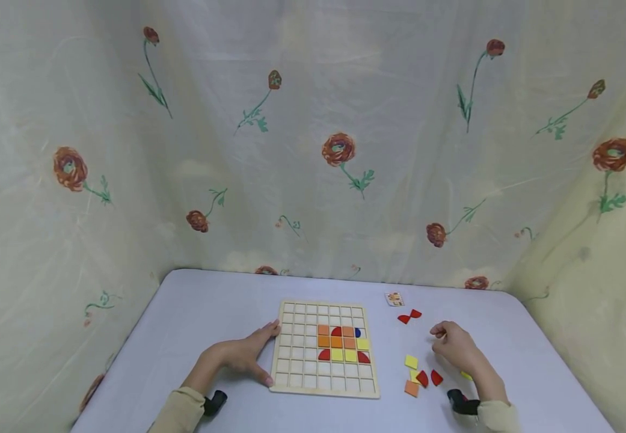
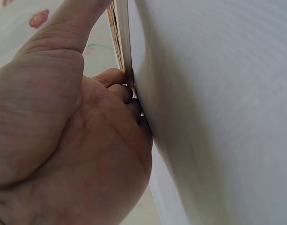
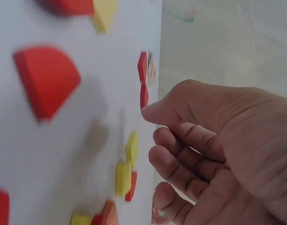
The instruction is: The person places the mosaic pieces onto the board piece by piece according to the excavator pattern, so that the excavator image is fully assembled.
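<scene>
A wooden grid board (image 1: 295,380) lies on the table, with orange, yellow, red and blue pieces in several of its right-hand cells. My left hand (image 1: 246,356) rests against the board's left edge, thumb by the near corner and fingers farther up. The left wrist view shows those fingertips touching the board's side (image 2: 124,42). My right hand (image 1: 456,347) hovers right of the board over loose pieces, fingers loosely bent, nothing between them. Near it lie red quarter-circle pieces (image 1: 436,377), a yellow square (image 1: 411,362) and an orange square (image 1: 412,388).
Beyond the right hand, two red pieces (image 1: 415,314) lie near a small printed card (image 1: 394,299). A yellow piece (image 1: 466,376) is partly hidden under the right forearm. Flowered cloth (image 1: 313,240) hangs behind and beside the white table (image 1: 193,313).
</scene>
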`<state>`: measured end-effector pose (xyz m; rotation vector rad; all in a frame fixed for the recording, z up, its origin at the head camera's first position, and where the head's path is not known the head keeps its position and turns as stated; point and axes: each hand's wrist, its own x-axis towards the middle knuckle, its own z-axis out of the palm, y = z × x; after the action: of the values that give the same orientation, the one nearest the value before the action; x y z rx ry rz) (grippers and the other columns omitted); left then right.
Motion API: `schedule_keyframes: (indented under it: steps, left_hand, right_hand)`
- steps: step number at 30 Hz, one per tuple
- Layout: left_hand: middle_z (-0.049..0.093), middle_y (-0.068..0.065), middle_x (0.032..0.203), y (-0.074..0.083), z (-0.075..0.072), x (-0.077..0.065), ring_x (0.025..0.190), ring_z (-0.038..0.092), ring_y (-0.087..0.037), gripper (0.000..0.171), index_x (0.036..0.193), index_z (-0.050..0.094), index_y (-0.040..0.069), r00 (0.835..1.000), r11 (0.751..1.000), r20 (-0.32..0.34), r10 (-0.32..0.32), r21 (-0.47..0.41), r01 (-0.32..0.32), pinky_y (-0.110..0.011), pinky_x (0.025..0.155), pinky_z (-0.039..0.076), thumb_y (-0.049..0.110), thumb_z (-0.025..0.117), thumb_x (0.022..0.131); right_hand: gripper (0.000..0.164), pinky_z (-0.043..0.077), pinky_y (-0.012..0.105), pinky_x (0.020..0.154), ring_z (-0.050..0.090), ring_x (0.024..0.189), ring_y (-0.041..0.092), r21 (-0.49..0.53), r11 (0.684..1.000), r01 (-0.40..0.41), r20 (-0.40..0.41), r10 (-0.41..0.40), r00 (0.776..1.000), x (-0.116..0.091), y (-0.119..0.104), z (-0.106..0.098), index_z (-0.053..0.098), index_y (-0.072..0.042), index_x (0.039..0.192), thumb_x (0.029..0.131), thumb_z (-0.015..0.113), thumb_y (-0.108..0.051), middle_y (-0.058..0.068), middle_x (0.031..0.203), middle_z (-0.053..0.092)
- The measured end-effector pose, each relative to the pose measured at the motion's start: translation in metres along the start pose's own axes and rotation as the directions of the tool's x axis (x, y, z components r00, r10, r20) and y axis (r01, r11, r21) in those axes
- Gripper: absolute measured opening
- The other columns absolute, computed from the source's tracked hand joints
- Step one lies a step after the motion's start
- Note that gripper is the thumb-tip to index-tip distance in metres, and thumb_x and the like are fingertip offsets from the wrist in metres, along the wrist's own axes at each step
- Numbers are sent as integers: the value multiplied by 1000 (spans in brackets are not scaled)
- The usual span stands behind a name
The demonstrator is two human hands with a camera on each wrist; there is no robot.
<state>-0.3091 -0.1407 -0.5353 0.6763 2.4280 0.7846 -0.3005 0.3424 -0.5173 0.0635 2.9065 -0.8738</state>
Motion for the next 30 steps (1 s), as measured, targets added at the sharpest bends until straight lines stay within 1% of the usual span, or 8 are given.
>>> schedule_keyframes:
  steps: [6, 12, 14, 17, 20, 23, 26, 30]
  left_hand:
    - [1, -10, 164, -2, 1, 0, 151, 2, -31, 119, 155, 14, 8, 1000, 1000, 3, 4, -2, -4, -50, 122, 12, 43, 86, 66]
    - [0, -9, 164, -1, 0, 0, 151, 2, -30, 120, 155, 15, 10, 1000, 1000, 5, -11, -3, 11, -50, 122, 12, 45, 86, 65]
    - [0, -9, 164, -1, 0, 0, 151, 2, -30, 120, 155, 14, 9, 1000, 1000, 4, -11, -2, 11, -50, 122, 12, 45, 86, 65]
    - [1, -10, 164, -2, 1, 0, 151, 2, -30, 120, 155, 14, 9, 1000, 1000, 4, -10, 1, 10, -50, 122, 12, 44, 86, 65]
    - [1, -10, 164, -2, 2, 0, 151, 3, -30, 119, 155, 15, 9, 1000, 1000, 7, -11, 5, 10, -50, 122, 12, 44, 86, 65]
    - [1, -10, 164, -1, 2, 0, 151, 3, -30, 119, 155, 15, 10, 1000, 1000, 13, -14, 2, 14, -50, 122, 12, 44, 86, 65]
    - [1, -10, 164, -2, 2, -1, 151, 3, -30, 120, 155, 15, 10, 1000, 1000, 13, -14, 1, 14, -50, 122, 12, 45, 86, 65]
    - [0, -8, 164, -2, 1, 0, 151, 2, -30, 120, 155, 14, 11, 1000, 1000, 12, -15, 8, 15, -50, 122, 12, 46, 86, 65]
  right_hand:
    - [35, 51, 31, 68, 53, 84, 24, 21, 1000, -21, -34, 22, 999, 0, 28, -16, 55, 7, 115, 84, 64, -8, 18, 103, 59]
    - [41, 57, 31, 67, 58, 89, 29, 43, 999, -33, -76, 36, 996, 10, 54, -23, 49, 10, 124, 90, 59, -11, 28, 115, 55]
    - [42, 58, 34, 69, 58, 91, 30, 22, 999, -26, -85, 28, 996, 14, 57, -25, 50, 11, 124, 92, 59, -14, 30, 115, 55]
    - [40, 56, 33, 68, 58, 85, 26, 13, 999, -37, -66, 38, 997, 21, 60, -26, 53, 10, 120, 93, 61, -18, 26, 109, 59]
    - [34, 52, 29, 64, 56, 78, 22, 13, 998, -65, -40, 65, 997, 25, 62, -24, 57, 8, 113, 92, 64, -18, 19, 98, 62]
    - [31, 50, 26, 62, 54, 74, 20, 25, 994, -104, -20, 105, 994, 29, 64, -23, 58, 7, 109, 92, 65, -19, 14, 92, 63]
    - [30, 49, 27, 60, 54, 73, 20, 34, 992, -123, -13, 124, 992, 31, 62, -23, 59, 6, 107, 91, 65, -19, 14, 90, 62]
    - [33, 46, 27, 59, 53, 72, 22, 8, 986, -165, 2, 165, 986, 31, 59, -27, 58, 6, 102, 90, 65, -23, 14, 86, 60]
